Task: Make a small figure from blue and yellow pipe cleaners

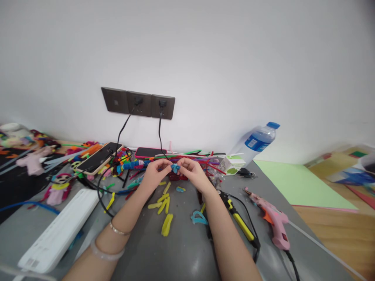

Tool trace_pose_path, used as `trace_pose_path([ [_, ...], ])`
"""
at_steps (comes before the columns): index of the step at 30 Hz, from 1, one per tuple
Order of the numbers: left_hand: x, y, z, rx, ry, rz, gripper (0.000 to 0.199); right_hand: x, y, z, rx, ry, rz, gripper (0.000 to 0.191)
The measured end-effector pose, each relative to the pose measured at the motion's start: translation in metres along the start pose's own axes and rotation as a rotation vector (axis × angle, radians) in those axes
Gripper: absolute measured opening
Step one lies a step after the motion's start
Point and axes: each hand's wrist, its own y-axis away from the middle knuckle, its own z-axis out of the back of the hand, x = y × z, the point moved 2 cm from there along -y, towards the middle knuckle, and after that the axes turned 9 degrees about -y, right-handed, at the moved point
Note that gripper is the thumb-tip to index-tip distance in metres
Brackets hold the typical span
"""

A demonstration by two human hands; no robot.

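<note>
A small blue fuzzy piece [175,168] is held between my two hands above the middle of the grey table [187,249]. My left hand [158,171] pinches its left side with thumb and finger. On its right side, my right hand [191,171] closes thumb and fingers on the same piece. Several yellow fuzzy pieces [166,224] lie on the table below the hands. A small blue and yellow piece [181,189] rests just under my right hand, and a light blue loop [198,217] lies beside my right forearm.
A pink glue gun [274,220] and yellow-black pliers [240,224] lie right of my right arm. Behind them stand a tilted water bottle [259,142] and a small box [233,164]. At left are a white power strip [60,230], a phone [99,158], a doll [58,189] and cables.
</note>
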Motion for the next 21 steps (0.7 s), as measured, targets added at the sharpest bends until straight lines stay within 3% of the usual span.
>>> trace_pose_path([
  [21, -0.0033, 0.0005, 0.0000, 0.016, -0.028, 0.008, 0.014, -0.0010, -0.0003, -0.0011, 0.017, 0.006, -0.001, 0.016],
])
